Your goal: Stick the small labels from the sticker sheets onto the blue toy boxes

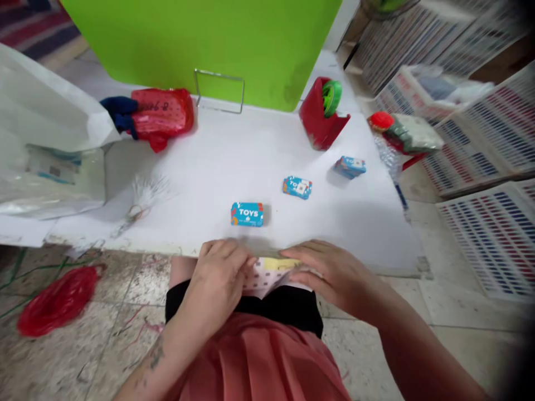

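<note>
One sheet (262, 278) is at the near edge of the bench (200, 178), between two hands: the left hand (221, 273) pinches one end; the right hand (321, 268) is at the other, thumb and fingers parted, its grip I can't tell. Beyond lie three card stacks (247, 215), one red holder (316, 125) with one green roll (333, 99), one red packet (154, 114).

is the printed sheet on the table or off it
Off it, where visible: the printed sheet shows past the near edge of the table, above the black shorts, between the left hand and right hand.
</note>
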The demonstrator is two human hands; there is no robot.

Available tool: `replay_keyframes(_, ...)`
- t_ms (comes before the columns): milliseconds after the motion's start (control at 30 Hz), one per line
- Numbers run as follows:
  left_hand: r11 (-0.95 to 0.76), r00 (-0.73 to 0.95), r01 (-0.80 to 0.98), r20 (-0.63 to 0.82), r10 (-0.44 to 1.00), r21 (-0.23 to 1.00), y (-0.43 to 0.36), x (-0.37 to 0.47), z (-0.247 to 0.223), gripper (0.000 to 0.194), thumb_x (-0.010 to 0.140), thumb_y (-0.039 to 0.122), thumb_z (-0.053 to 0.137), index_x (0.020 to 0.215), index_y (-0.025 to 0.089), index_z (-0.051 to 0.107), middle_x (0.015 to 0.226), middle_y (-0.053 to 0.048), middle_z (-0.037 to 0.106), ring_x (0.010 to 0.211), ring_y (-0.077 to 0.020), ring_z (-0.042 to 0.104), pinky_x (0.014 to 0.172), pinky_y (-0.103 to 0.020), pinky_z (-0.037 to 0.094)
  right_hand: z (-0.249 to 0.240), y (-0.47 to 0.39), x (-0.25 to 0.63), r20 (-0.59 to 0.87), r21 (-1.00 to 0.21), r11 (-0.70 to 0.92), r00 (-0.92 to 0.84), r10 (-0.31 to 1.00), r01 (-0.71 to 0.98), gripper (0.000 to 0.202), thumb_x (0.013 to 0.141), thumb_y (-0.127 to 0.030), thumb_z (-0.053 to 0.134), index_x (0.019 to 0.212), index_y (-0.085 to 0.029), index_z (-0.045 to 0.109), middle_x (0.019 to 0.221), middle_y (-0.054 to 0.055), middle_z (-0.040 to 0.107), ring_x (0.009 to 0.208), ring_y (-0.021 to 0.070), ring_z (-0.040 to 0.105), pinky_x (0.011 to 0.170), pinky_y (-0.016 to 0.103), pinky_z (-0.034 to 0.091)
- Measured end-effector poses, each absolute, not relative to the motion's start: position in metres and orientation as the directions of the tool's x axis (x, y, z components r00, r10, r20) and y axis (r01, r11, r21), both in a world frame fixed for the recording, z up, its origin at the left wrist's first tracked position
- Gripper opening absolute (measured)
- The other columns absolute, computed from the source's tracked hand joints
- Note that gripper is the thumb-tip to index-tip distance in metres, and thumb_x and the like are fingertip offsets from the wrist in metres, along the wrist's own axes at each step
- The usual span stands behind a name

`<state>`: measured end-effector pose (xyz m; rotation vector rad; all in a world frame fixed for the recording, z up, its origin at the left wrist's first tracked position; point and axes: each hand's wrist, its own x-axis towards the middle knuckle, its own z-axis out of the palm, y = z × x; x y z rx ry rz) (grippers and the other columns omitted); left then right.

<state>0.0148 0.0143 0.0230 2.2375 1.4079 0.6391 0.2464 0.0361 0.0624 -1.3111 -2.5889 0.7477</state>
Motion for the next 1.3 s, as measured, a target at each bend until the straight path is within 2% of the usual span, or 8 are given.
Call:
replay_keyframes(167, -0.17, 0.297, 0.61, -0.024, 0.955, 0.774, 0.006, 0.003, 0.024, 0.015, 0.088, 0.032, 0.056, 0.097, 0.022, 0.064, 0.088, -0.002, 0.066, 0.081, -0.018, 0.056, 0.075, -0.031, 0.04, 0.063, 0.038, 0.256, -0.267, -0.423, 0.475, -0.606, 0.749, 0.772, 0.022, 0.091, -0.021, 0.044, 0.087, -0.021, 0.066, 0.078, 0.004, 0.068, 0.073, 0.0188, 0.061, 0.064, 0.029, 0.042)
replay_keyframes(267, 0.01, 0.257, 0.438, -0.136, 0.957, 0.899, 0.001, 0.004, 0.018, 0.018, 0.082, 0.037, 0.062, 0.087, 0.02, 0.066, 0.079, -0.001, 0.064, 0.07, -0.0152, 0.055, 0.062, -0.024, 0.041, 0.073, 0.052, 0.268, -0.315, -0.458, 0.474, -0.636, 0.705, 0.752, 0.023, 0.092, -0.025, 0.043, 0.086, -0.023, 0.066, 0.077, 0.001, 0.067, 0.071, 0.0168, 0.06, 0.063, 0.027, 0.04)
replay_keyframes(433, 0.257, 0.136, 0.133, -0.274, 0.952, 0.957, -0.001, 0.021, 0.004, 0.028, 0.074, 0.044, 0.067, 0.076, 0.017, 0.06, 0.054, 0.006, 0.047, 0.048, -0.0077, 0.037, 0.045, -0.019, 0.029, 0.069, 0.068, 0.275, -0.204, -0.496, 0.54, -0.696, 0.689, 0.68, 0.022, 0.091, -0.024, 0.045, 0.093, -0.023, 0.066, 0.086, 0.003, 0.067, 0.08, 0.0172, 0.06, 0.072, 0.03, 0.044)
replay_keyframes(567, 0.241, 0.081, 0.136, -0.253, 0.964, 0.961, 0.007, 0.029, -0.007, 0.022, 0.079, 0.039, 0.063, 0.077, 0.017, 0.059, 0.058, 0.006, 0.048, 0.052, -0.008, 0.039, 0.048, -0.018, 0.029, 0.043, 0.061, 0.255, 0.188, -0.366, 0.584, -0.557, 0.809, 0.725, 0.021, 0.09, -0.022, 0.048, 0.102, -0.019, 0.066, 0.091, 0.008, 0.062, 0.089, 0.0219, 0.055, 0.079, 0.038, 0.044)
replay_keyframes(733, 0.268, 0.092, 0.147, -0.283, 0.955, 0.952, 0.02, 0.026, -0.01, 0.023, 0.079, 0.038, 0.061, 0.086, 0.017, 0.065, 0.062, 0.004, 0.054, 0.056, -0.0093, 0.043, 0.052, -0.019, 0.034, 0.021, 0.038, 0.22, 0.376, -0.32, 0.534, -0.412, 0.83, 0.783, 0.024, 0.091, -0.015, 0.047, 0.104, -0.018, 0.066, 0.085, 0.009, 0.058, 0.082, 0.0214, 0.051, 0.074, 0.036, 0.045)
replay_keyframes(833, 0.292, 0.09, 0.155, -0.308, 0.947, 0.944, 0.025, 0.024, -0.009, 0.026, 0.079, 0.041, 0.061, 0.082, 0.016, 0.065, 0.061, 0.004, 0.052, 0.055, -0.0092, 0.042, 0.052, -0.019, 0.033, 0.014, 0.033, 0.213, 0.396, -0.225, 0.483, -0.373, 0.839, 0.846, 0.028, 0.089, -0.009, 0.046, 0.105, -0.019, 0.066, 0.086, 0.009, 0.059, 0.08, 0.0221, 0.049, 0.074, 0.039, 0.043)
replay_keyframes(1033, 0.3, 0.105, 0.148, -0.317, 0.943, 0.942, 0.027, 0.024, -0.007, 0.028, 0.079, 0.043, 0.061, 0.082, 0.015, 0.064, 0.06, 0.004, 0.049, 0.055, -0.0095, 0.04, 0.052, -0.02, 0.033, 0.008, 0.035, 0.207, 0.323, -0.337, 0.508, -0.409, 0.853, 0.793, 0.029, 0.092, -0.013, 0.044, 0.116, -0.015, 0.06, 0.089, 0.009, 0.058, 0.083, 0.021, 0.052, 0.075, 0.037, 0.047)
replay_keyframes(1300, 0.311, 0.077, 0.113, -0.321, 0.944, 0.944, 0.025, 0.026, -0.009, 0.025, 0.079, 0.039, 0.061, 0.082, 0.015, 0.064, 0.061, 0.004, 0.051, 0.055, -0.0089, 0.041, 0.052, -0.02, 0.033, -0.002, 0.026, 0.202, 0.391, -0.26, 0.561, -0.446, 0.805, 0.786, 0.032, 0.089, -0.009, 0.046, 0.116, -0.014, 0.061, 0.092, 0.012, 0.063, 0.085, 0.0246, 0.054, 0.076, 0.042, 0.048)
